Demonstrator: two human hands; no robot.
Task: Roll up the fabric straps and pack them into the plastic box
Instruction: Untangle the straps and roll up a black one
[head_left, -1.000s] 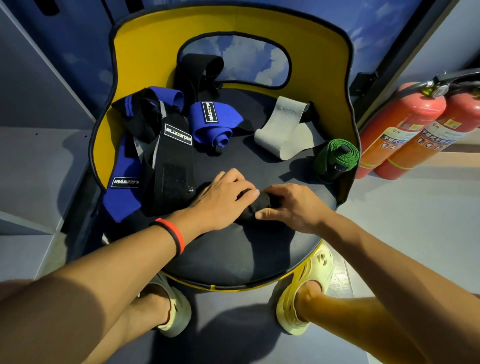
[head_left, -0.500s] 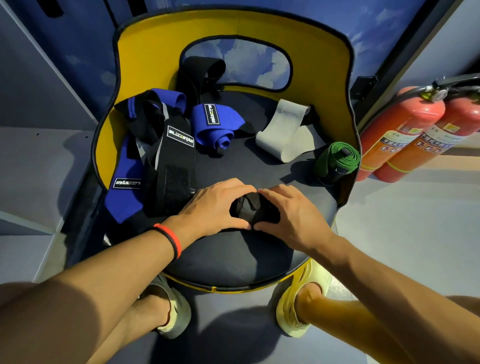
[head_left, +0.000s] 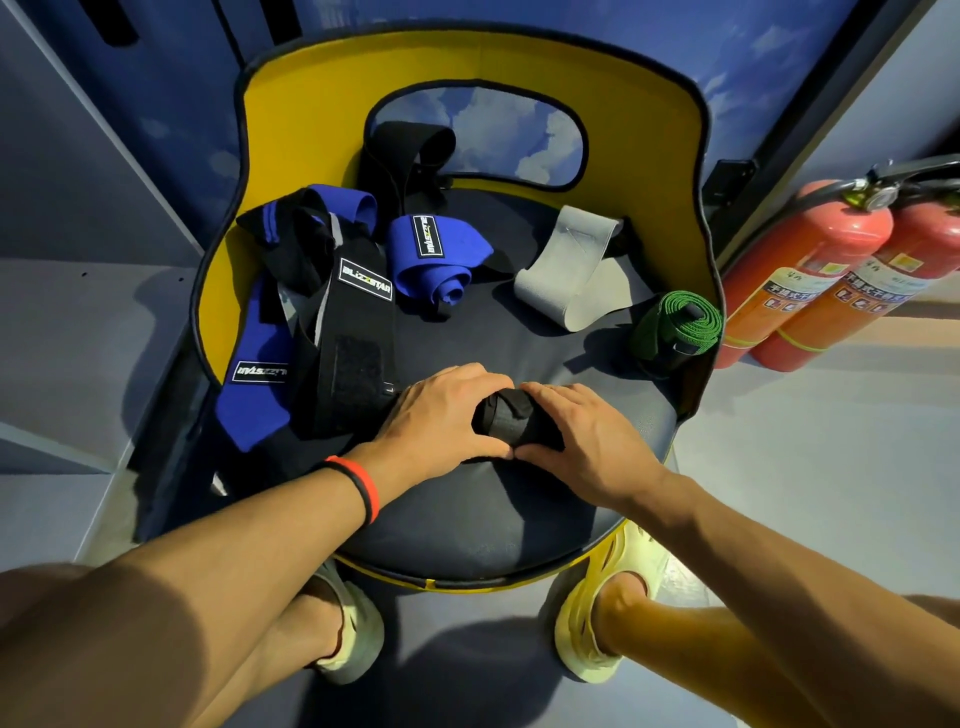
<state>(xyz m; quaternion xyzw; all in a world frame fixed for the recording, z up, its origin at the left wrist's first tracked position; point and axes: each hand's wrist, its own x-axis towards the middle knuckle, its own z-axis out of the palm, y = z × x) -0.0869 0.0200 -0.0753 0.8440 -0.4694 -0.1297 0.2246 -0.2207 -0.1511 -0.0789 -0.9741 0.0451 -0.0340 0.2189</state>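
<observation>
Dark padded chair seat (head_left: 467, 514) fills your view. At its middle lies a black fabric roll (head_left: 506, 421), long axis left to right. Your left hand (head_left: 436, 415) and right hand (head_left: 587, 441) curl round its ends. Toward the seat's back lie a soft blue roll (head_left: 436, 260) and a flat grey band (head_left: 566, 270).

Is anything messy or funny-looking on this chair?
Yes. On the left of the chair seat, black and blue straps lie in a tangled heap, unrolled. The blue roll beside them is only half rolled, its tail flared. The left hand and right hand grip a black roll.
</observation>
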